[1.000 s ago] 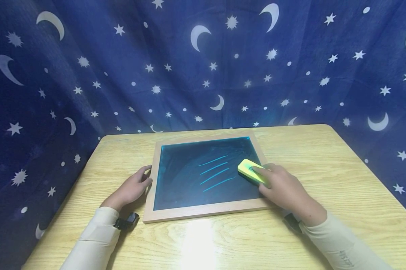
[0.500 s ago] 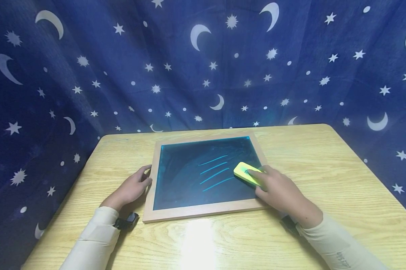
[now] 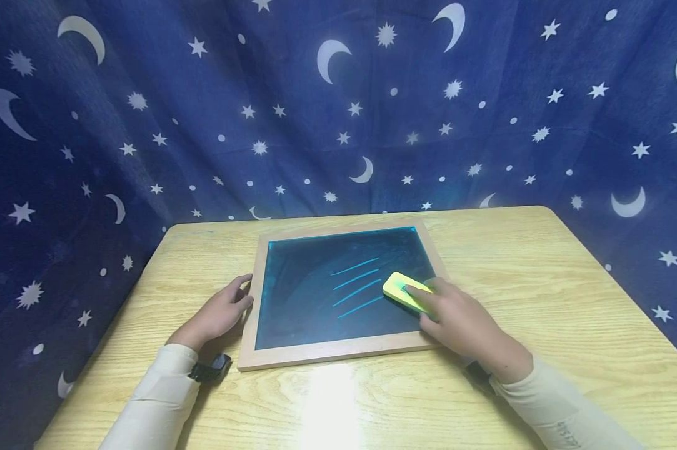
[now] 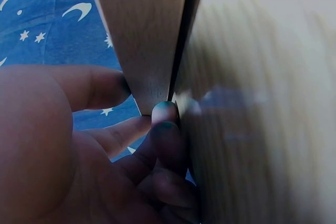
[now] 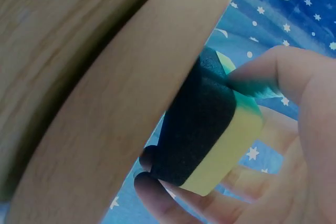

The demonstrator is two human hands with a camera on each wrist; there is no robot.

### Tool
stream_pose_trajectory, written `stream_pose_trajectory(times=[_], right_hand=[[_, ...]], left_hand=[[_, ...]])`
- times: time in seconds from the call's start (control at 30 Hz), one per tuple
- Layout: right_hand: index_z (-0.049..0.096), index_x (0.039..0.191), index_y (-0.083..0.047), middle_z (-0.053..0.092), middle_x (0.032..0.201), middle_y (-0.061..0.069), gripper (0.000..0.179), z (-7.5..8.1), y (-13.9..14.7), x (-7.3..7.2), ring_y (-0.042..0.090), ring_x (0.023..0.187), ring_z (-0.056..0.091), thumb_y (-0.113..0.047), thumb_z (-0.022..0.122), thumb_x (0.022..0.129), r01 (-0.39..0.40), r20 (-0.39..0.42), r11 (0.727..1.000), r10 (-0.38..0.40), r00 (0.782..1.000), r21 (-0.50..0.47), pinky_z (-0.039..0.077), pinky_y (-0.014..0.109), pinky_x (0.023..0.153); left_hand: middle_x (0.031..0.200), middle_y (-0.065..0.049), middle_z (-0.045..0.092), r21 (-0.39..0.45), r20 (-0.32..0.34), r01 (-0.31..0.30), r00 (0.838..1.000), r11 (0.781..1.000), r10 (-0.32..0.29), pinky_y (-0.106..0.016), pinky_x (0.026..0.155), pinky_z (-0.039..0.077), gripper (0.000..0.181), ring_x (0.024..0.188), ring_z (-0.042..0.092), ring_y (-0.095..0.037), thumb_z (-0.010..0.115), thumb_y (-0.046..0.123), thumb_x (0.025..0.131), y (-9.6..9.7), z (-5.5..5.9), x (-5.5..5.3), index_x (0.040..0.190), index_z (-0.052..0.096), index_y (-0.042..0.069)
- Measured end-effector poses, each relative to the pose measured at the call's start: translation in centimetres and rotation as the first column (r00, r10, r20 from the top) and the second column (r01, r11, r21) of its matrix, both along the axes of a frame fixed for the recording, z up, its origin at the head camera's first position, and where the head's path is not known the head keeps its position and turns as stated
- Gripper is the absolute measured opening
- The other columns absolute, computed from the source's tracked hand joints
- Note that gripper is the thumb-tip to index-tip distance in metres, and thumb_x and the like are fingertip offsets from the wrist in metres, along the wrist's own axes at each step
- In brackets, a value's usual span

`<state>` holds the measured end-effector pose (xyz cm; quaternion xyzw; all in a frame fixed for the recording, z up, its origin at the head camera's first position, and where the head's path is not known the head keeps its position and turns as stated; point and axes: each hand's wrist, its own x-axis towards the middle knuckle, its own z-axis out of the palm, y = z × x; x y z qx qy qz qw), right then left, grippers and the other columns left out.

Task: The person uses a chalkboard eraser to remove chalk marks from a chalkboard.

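Note:
A chalkboard [image 3: 304,297] in a light wooden frame lies on the table, with several slanting blue strokes [image 3: 356,299] at its middle. My right hand [image 3: 466,317] grips a yellow eraser [image 3: 395,288] from the right and holds its dark underside toward the board. Thumb and fingers clasp the eraser's sides in the right wrist view, where its black felt [image 5: 197,124] shows. At the frame's left edge is my left hand [image 3: 217,314]. In the left wrist view its thumb touches the wooden frame [image 4: 147,35], and its curled fingertips [image 4: 165,109] meet the lower edge.
The board rests on a wood-grain table [image 3: 518,250] with rounded far corners. A blue curtain [image 3: 293,75] with moons and stars stands behind it and along the sides. Dark wrist straps [image 3: 211,369] sit below the hands.
My right hand has slid the eraser left and slightly down, so it now covers the right end of the lowest blue stroke. The left hand and the board have stayed in place.

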<state>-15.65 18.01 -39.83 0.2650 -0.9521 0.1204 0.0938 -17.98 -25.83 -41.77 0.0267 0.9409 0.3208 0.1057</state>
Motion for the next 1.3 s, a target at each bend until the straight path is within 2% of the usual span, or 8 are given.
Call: stream_pose_trajectory(times=[0.47, 0.8, 1.03, 1.3], right_hand=[[0.06, 0.14, -0.017, 0.062, 0.113, 0.013, 0.054, -0.2, -1.2, 0.8, 0.018, 0.087, 0.057, -0.016, 0.065, 0.086, -0.1, -0.008, 0.995, 0.1, 0.995, -0.001, 0.054, 0.036, 0.073], [0.059, 0.141, -0.018, 0.062, 0.121, 0.013, 0.053, -0.1, -2.3, 1.9, 0.021, 0.1, 0.064, -0.018, 0.067, 0.089, -0.17, 0.012, 0.985, 0.17, 0.985, -0.001, 0.057, 0.04, 0.084], [0.058, 0.143, -0.021, 0.061, 0.123, 0.012, 0.053, -0.1, -2.9, 2.3, 0.021, 0.105, 0.063, -0.019, 0.066, 0.091, -0.176, 0.046, 0.984, 0.175, 0.984, 0.013, 0.057, 0.041, 0.087], [0.059, 0.142, -0.022, 0.061, 0.123, 0.011, 0.053, -0.4, -3.2, 2.5, 0.021, 0.107, 0.064, -0.02, 0.067, 0.09, -0.184, 0.005, 0.983, 0.184, 0.983, 0.012, 0.057, 0.04, 0.085]], left_hand=[[0.133, -0.029, 0.058, -0.006, -0.001, -0.005, 1.0, 1.0, 0.005, -0.063, 0.107, 0.042, 0.058, 0.124, 0.057, -0.046, 0.04, 0.026, 0.106, 0.0, 0.0, -0.1, 0.157, 0.024, 0.002], [0.129, -0.026, 0.061, -0.001, 0.0, -0.006, 1.0, 1.0, 0.006, -0.062, 0.105, 0.045, 0.058, 0.119, 0.061, -0.042, 0.041, 0.026, 0.106, 0.0, 0.0, -0.1, 0.157, 0.024, 0.001], [0.126, -0.026, 0.062, -0.003, -0.001, -0.007, 1.0, 1.0, 0.007, -0.061, 0.103, 0.046, 0.059, 0.116, 0.063, -0.04, 0.041, 0.026, 0.106, 0.1, 0.1, -0.2, 0.156, 0.024, 0.001], [0.127, -0.026, 0.061, -0.004, 0.002, -0.012, 1.0, 1.0, 0.012, -0.06, 0.103, 0.047, 0.059, 0.117, 0.062, -0.04, 0.042, 0.026, 0.106, 0.1, 0.1, -0.1, 0.156, 0.025, 0.001]])
